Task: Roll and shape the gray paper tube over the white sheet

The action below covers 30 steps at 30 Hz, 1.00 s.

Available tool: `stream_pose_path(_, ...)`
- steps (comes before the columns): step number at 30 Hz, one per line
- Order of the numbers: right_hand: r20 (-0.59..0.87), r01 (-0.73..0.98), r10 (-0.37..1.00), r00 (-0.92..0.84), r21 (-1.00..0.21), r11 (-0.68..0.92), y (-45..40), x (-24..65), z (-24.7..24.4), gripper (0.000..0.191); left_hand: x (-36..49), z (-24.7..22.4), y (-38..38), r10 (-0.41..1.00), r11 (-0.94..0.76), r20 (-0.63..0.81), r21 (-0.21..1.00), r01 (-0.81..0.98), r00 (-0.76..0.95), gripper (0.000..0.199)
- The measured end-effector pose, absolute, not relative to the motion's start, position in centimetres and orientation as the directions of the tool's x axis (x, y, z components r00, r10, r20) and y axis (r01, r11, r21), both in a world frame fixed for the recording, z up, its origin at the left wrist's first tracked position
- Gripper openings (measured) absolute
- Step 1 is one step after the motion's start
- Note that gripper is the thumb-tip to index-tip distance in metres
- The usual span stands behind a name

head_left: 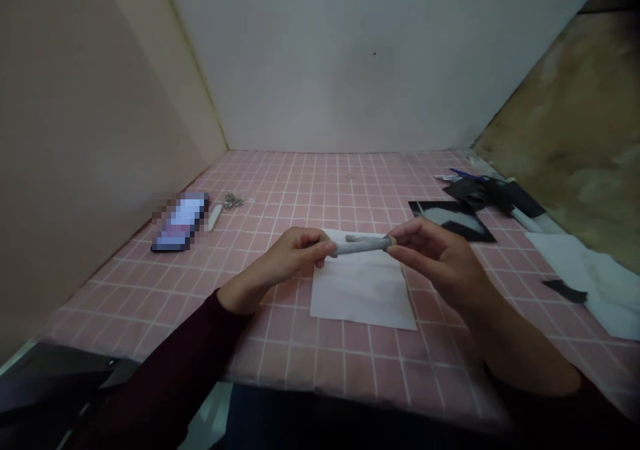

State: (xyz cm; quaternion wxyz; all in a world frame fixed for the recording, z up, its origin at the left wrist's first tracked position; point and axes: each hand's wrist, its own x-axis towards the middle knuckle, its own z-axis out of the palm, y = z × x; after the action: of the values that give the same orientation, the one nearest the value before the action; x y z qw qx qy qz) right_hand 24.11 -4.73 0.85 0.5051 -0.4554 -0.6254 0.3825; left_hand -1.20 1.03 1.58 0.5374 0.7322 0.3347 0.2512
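Observation:
A pale grey stick (361, 245) with a short prong along its upper side lies nearly level above a white sheet of paper (363, 297). My left hand (295, 253) is closed on the stick's left end, thumb on top. At the other end, my right hand (437, 253) pinches the stick between thumb and fingers; a small tan patch shows there. What the stick is made of I cannot tell. The paper rests flat on the pink checked tablecloth (280, 333), partly hidden by both hands.
On the left are a phone (183, 222), a thin white strip (215, 217) and a small metallic item (233, 201). To the right lie a black sheet with whitish dust (453, 220), dark scraps (473, 193), more white paper (590, 273) and a black strip (565, 291). Walls enclose the table.

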Motion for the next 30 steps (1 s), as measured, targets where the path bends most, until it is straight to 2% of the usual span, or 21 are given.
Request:
stream_pose_path(4,0.232,0.106,0.97,-0.068,-0.966,0.238,-4.6,24.0,0.8,0.017,-1.4,1.5,1.1,0.787,-0.322,0.088,0.903,0.286,0.61,0.035)
stream_pose_path(7,0.294,0.143,0.95,-0.101,-0.941,0.307,-4.7,24.1,0.6,0.019,-1.6,1.4,1.3,0.789,-0.389,0.139,0.867,0.311,0.599,0.034)
stream_pose_path(11,0.377,0.231,0.909,-0.176,-0.882,0.411,-4.9,24.3,0.3,0.016,-1.6,1.4,1.3,0.789,-0.399,0.133,0.854,0.335,0.6,0.035)
stream_pose_path(14,0.435,0.334,0.883,-0.176,-0.817,0.469,-5.0,24.3,0.3,0.014,-1.4,1.2,1.3,0.795,-0.354,0.098,0.877,0.326,0.599,0.038)
stream_pose_path(19,0.527,0.508,0.827,-0.198,-0.666,0.546,-5.2,24.2,0.4,0.012,-1.5,1.1,1.5,0.764,-0.156,-0.077,0.941,0.299,0.641,0.042)
stream_pose_path(24,0.567,0.524,0.772,-0.286,-0.583,0.622,-5.3,24.2,0.8,0.011,-1.8,1.1,1.8,0.688,0.008,-0.213,0.958,0.285,0.694,0.039)
stream_pose_path(27,0.563,0.494,0.759,-0.327,-0.583,0.645,-5.3,24.0,0.8,0.009,-1.6,0.7,1.8,0.664,0.097,-0.259,0.96,0.263,0.701,0.039)
stream_pose_path(30,0.461,0.438,0.841,-0.284,-0.718,0.541,-5.1,23.6,0.2,0.012,-1.1,0.4,1.3,0.698,-0.025,-0.156,0.97,0.241,0.699,0.034)
